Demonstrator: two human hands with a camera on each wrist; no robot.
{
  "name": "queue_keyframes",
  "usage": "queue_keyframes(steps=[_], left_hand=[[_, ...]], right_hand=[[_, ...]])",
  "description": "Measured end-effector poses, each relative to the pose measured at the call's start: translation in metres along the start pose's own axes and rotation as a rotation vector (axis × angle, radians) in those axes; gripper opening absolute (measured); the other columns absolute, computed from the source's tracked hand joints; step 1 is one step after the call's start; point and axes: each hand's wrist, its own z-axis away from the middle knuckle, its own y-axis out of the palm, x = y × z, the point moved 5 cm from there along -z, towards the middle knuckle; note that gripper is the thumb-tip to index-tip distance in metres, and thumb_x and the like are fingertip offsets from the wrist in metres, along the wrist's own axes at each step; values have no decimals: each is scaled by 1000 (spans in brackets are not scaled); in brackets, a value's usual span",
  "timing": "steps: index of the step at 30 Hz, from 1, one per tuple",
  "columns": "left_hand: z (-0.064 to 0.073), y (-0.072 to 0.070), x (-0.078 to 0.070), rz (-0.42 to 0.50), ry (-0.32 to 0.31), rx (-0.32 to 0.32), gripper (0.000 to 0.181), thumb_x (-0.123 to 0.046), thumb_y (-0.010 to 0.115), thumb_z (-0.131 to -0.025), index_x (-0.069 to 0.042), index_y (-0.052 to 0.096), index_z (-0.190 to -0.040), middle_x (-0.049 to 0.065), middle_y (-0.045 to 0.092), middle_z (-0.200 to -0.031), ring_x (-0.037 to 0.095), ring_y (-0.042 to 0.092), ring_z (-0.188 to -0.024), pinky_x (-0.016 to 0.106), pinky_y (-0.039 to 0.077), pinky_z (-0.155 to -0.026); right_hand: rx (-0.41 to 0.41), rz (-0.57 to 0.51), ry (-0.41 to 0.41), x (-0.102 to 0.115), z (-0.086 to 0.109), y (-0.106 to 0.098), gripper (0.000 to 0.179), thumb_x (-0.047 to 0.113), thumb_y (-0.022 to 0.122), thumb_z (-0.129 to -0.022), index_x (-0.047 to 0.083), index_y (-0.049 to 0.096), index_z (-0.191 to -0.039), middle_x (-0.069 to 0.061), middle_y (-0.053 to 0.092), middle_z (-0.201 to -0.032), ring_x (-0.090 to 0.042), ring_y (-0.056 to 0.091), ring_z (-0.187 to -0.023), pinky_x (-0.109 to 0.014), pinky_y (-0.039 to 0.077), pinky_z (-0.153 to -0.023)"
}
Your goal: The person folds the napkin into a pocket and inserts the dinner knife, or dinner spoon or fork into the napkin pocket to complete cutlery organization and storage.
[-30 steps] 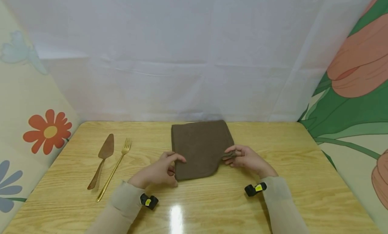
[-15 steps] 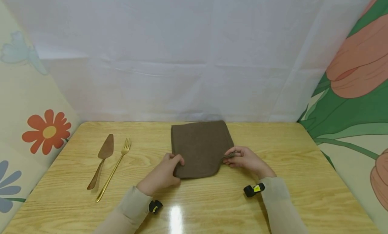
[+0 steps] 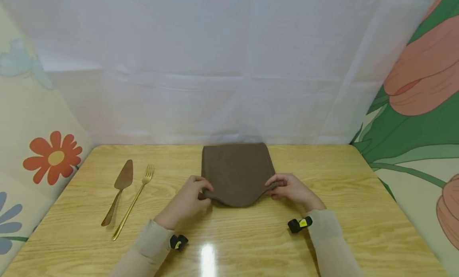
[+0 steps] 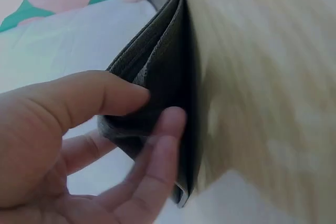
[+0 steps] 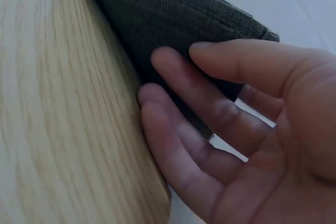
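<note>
Left grip [image 3: 188,197]: I am pinching the near left corner of the brown cloth [image 3: 236,169].
Right grip [image 3: 293,190]: I am pinching its near right corner.
Cloth: lying on the counter [image 3: 358,197], spreading away from both grips.
Near edge: running left to right between them, sagging in the middle.
Closer hand: neither; both are touching it.
Fork [image 3: 134,203]: lying well off, left.

The cloth [image 3: 236,169] is before me at the far side of the table [image 3: 258,237], a hanging sheet [image 3: 233,69] behind it. My left hand [image 3: 188,199] is at its near left corner, my right hand [image 3: 292,189] at its near right. Well to the left lies a fork [image 3: 132,204], with a cake server [image 3: 122,183] left of that.
</note>
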Motion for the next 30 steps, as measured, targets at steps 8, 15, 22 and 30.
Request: queue_keyframes(steps=[8,15,22,30], left_hand=[[-4,-14,-6,-23,135,-82,18,3,69,-91,3,73,-108,27,54,-136,26,68,-95,39,58,-84],[-7,-17,6,-6,173,48,24,-3,75,-90,-4,71,-114,12,71,-117,26,68,-101,41,57,-88],[-8,-21,10,-99,254,39,23,9,71,-86,-5,75,-103,5,73,-102,22,67,-93,40,57,-83],[-6,-22,18,-36,245,128,16,-2,67,-96,-15,71,-104,10,68,-128,39,51,-134,57,46,-104]], right_hand=[[-225,419,-152,17,6,-12,14,4,74,-91,11,80,-101,-3,60,-95,-18,53,-83,-31,48,-74],[-189,429,-182,18,12,-17,17,1,74,-90,9,79,-104,-11,65,-129,-34,57,-124,-51,50,-101],[-61,350,-140,9,12,-16,19,0,67,-96,5,75,-112,-15,68,-127,-36,58,-127,-48,48,-105],[-24,311,-101,6,12,-17,10,15,67,-100,7,66,-105,-11,70,-100,-18,62,-85,-32,51,-75]])
